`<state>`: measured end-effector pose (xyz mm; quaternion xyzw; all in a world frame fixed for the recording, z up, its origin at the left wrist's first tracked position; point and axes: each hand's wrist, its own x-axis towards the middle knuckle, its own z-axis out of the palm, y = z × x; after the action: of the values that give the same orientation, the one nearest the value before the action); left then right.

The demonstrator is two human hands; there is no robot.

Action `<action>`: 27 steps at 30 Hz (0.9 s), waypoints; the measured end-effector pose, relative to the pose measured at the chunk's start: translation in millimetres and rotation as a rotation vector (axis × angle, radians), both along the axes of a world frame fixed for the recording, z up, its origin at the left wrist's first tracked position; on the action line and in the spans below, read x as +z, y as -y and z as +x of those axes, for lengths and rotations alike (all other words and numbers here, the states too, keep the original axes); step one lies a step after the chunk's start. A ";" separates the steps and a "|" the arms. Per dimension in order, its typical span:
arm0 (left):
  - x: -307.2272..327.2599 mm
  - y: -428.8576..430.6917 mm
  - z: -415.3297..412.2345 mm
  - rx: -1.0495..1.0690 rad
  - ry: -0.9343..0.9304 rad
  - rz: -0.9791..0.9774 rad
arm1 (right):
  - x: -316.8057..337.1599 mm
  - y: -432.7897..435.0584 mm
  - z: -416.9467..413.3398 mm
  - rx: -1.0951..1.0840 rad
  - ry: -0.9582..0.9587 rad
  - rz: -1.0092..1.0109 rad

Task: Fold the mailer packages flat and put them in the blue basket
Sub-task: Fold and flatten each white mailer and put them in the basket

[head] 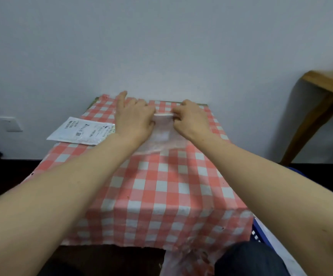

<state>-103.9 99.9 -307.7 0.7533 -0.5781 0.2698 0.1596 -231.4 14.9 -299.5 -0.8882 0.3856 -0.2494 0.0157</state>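
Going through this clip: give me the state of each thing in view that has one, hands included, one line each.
Translucent mailer: flat on the checked cloth, far edge pinched by both hands.
White labelled mailer: lying flat, untouched, overhanging the table's left edge.
Left hand: on the translucent mailer's far left corner, fingers gripping its edge.
Right hand: fingers curled, pinching the same far edge.
Blue basket: on the floor at right, mostly out of view.

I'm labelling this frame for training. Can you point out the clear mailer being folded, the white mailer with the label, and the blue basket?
clear mailer (162,137): head view, its flat middle between the wrists.
white mailer (82,131): head view, its printed label.
blue basket (258,234): head view, rim at lower right.
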 end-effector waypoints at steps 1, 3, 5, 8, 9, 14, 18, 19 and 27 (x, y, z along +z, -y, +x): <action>1.6 -2.2 -0.9 -0.037 0.035 -0.117 | 0.9 -2.3 -4.0 0.024 0.048 -0.074; -2.7 -14.7 -4.5 -0.091 -0.016 -0.198 | -4.8 -10.6 -13.8 0.115 0.095 -0.194; -18.7 -22.9 -11.3 -0.122 -0.187 -0.036 | -18.7 -13.7 -24.6 0.195 -0.014 -0.185; -51.9 -45.3 -21.3 -0.155 -0.274 0.341 | -44.8 -28.7 -44.5 0.264 -0.329 -0.036; -59.8 -52.2 -24.9 -0.163 -0.307 0.438 | -51.7 -33.1 -48.9 0.290 -0.405 0.032; -75.5 -62.5 -28.4 -0.137 -0.403 0.351 | -71.5 -38.1 -49.6 0.226 -0.265 0.276; -85.6 -36.1 -19.2 0.020 -0.408 0.367 | -86.0 -27.7 -24.2 0.105 -0.308 0.263; -91.8 -30.5 -18.1 0.063 -0.421 0.447 | -91.2 -27.1 -18.1 0.089 -0.365 0.285; -122.2 -20.5 -15.4 0.108 -0.448 0.548 | -125.8 -23.0 -4.5 0.027 -0.409 0.333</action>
<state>-119.3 120.3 -429.8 0.8381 -0.5390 -0.0589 0.0600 -235.9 37.9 -425.3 -0.9104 0.4046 0.0026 0.0866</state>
